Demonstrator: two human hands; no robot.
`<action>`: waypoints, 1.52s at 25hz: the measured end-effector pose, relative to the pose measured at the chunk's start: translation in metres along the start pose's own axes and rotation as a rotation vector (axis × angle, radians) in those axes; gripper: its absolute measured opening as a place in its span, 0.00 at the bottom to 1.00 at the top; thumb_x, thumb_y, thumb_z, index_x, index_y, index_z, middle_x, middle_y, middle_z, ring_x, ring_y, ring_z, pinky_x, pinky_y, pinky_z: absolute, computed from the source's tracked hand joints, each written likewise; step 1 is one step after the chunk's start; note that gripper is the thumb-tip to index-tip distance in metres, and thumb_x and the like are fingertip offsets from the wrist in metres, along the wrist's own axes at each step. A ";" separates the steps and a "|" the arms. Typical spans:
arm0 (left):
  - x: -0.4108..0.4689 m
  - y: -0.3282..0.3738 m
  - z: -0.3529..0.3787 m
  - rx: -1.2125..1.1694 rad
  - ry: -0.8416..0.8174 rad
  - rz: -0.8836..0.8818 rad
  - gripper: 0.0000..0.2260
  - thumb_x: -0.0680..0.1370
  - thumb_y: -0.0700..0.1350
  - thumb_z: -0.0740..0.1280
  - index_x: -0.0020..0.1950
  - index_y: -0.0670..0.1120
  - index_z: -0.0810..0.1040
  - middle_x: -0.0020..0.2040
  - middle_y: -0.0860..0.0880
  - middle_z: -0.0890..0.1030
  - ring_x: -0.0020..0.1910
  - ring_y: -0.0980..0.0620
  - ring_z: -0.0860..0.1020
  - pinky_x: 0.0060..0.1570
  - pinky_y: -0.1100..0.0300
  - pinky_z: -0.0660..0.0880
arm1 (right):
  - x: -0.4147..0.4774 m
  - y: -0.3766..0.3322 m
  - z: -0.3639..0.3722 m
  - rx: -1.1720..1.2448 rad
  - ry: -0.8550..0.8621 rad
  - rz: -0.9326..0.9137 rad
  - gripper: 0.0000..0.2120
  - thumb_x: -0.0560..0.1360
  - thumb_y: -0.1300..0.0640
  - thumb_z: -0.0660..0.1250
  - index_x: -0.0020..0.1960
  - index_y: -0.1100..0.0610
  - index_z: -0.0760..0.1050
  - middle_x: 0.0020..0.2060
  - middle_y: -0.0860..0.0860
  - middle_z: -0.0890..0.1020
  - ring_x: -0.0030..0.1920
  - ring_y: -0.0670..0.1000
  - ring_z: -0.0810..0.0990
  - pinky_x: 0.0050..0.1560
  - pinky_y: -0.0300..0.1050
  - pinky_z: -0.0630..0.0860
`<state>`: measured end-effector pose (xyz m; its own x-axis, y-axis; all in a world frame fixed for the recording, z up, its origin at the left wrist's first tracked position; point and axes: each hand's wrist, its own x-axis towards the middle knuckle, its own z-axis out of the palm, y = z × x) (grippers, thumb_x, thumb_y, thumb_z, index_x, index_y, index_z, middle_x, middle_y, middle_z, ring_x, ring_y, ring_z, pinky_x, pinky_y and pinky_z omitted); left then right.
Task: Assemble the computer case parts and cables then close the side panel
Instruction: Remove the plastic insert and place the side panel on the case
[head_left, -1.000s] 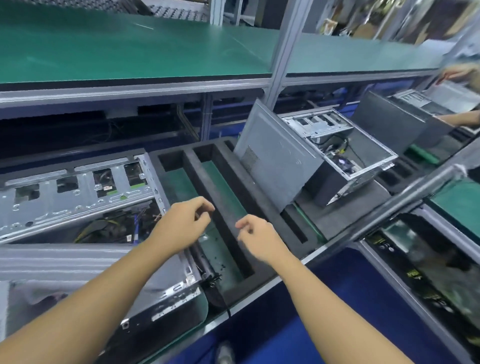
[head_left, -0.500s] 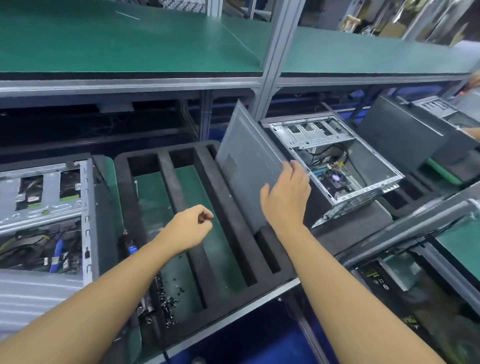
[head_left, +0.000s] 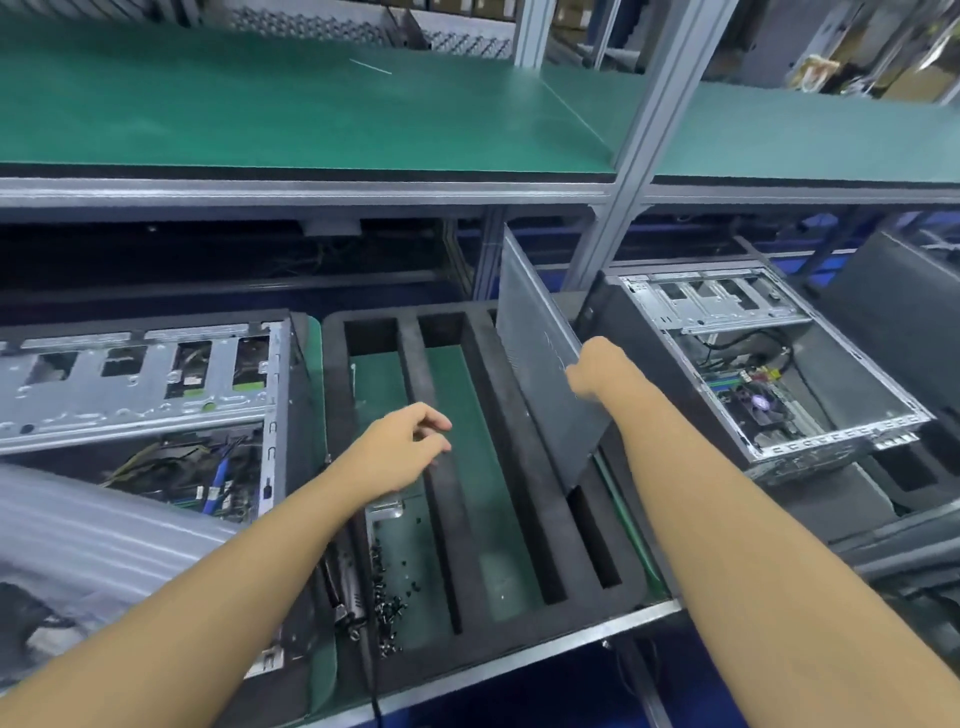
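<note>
Two hands reach out ahead of me. My right hand (head_left: 597, 370) grips the upper edge of the side panel (head_left: 540, 364), which stands on its lower edge in the foam tray (head_left: 519, 467) at 1 o'clock. Its long axis runs away from me toward 12. My left hand (head_left: 402, 449) hovers over the tray, fingers loosely curled, empty. One open case (head_left: 831, 395) lies at 2 o'clock.

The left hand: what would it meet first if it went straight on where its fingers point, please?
Probably the grey side panel, held tilted by the right hand; the left hand seems above the foam tray, but depth is unclear.
</note>
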<state>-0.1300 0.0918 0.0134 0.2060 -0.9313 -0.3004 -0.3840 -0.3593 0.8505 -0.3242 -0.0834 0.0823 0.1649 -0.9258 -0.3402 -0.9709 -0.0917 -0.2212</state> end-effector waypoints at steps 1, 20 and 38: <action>-0.005 -0.002 -0.010 -0.030 0.032 -0.009 0.06 0.78 0.45 0.66 0.51 0.56 0.77 0.43 0.54 0.84 0.40 0.59 0.83 0.37 0.57 0.75 | -0.004 -0.008 0.001 -0.008 0.011 -0.019 0.11 0.82 0.60 0.62 0.62 0.65 0.73 0.59 0.61 0.79 0.43 0.57 0.74 0.41 0.43 0.69; -0.145 -0.002 -0.188 -1.230 0.264 0.105 0.12 0.77 0.49 0.69 0.56 0.43 0.77 0.51 0.43 0.82 0.46 0.43 0.83 0.46 0.49 0.81 | -0.269 -0.195 0.076 -0.272 0.392 -0.785 0.38 0.77 0.72 0.60 0.82 0.52 0.53 0.70 0.54 0.74 0.57 0.59 0.79 0.50 0.54 0.78; -0.248 -0.181 -0.291 -1.196 0.446 -0.239 0.16 0.60 0.41 0.58 0.39 0.42 0.83 0.40 0.44 0.83 0.34 0.41 0.82 0.44 0.49 0.77 | -0.214 -0.224 0.140 0.249 0.135 -0.061 0.41 0.75 0.32 0.64 0.80 0.53 0.57 0.74 0.53 0.70 0.75 0.59 0.65 0.72 0.61 0.59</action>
<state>0.1502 0.4050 0.0590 0.5265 -0.6684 -0.5254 0.6926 -0.0212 0.7210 -0.1180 0.1869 0.0764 0.1811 -0.9632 -0.1983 -0.8848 -0.0716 -0.4604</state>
